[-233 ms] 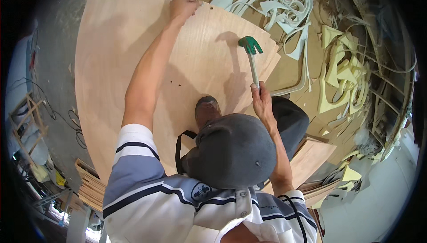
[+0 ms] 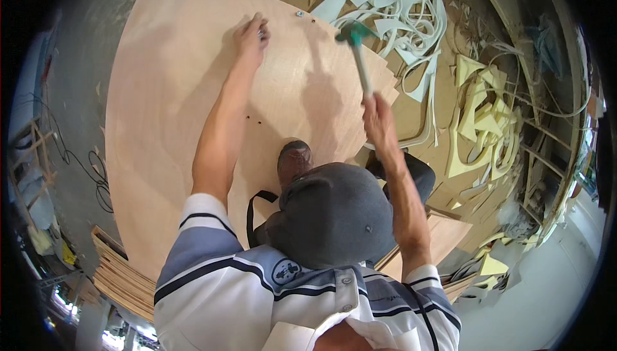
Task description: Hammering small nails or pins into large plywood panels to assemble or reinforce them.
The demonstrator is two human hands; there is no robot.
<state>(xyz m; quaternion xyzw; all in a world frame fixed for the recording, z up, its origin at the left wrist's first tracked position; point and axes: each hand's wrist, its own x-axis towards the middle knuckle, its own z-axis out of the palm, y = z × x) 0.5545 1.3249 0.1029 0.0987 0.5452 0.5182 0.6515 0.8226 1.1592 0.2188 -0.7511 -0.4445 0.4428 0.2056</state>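
Note:
My right hand (image 2: 379, 123) grips the pale handle of a claw hammer (image 2: 358, 62) with a green head, held up above the right part of a plywood sheet (image 2: 180, 94). My left hand (image 2: 251, 41) is closed over the sheet, with a bit of small shiny metal showing at its fingers; its exact kind is too small to tell. A small metal fitting (image 2: 299, 13) sits at the sheet's far edge, beside a dark hole (image 2: 313, 20). Two more dark holes (image 2: 254, 120) show nearer to me. My shoe (image 2: 294, 161) rests on the sheet.
White foam offcuts (image 2: 411, 23) are heaped beyond the sheet's far right edge. Yellow foam scraps (image 2: 485, 119) lie farther right, by a wooden frame (image 2: 546, 132). Stacked boards (image 2: 122, 274) stand at the lower left, and a black cable (image 2: 99, 180) trails over the floor.
My left hand has drawn back from the far edge toward me, uncovering the small metal fitting. My right hand has raised the hammer and moved it farther away from me.

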